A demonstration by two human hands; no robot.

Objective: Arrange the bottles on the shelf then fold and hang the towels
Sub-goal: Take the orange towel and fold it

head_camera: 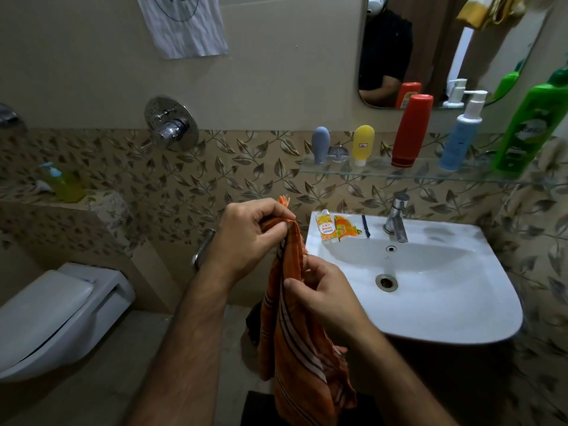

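An orange striped towel [295,358] hangs in front of me, left of the sink. My left hand [246,238] pinches its fringed top corner. Lower down, my right hand [325,290] grips the towel's edge. On the glass shelf [430,176] stand several bottles in a row: a grey-blue one [320,144], a yellow one [363,144], a red one [412,130], a blue pump bottle [461,136] and a large green one [528,127]. A yellow cloth [488,10] hangs at the top right.
The white sink [445,302] with its tap [398,219] is on the right, with two sachets [336,229] on its rim. A toilet [52,318] is at the lower left. A soap bottle [64,182] stands on the left ledge. A chrome bar [203,247] juts from the wall behind my left hand.
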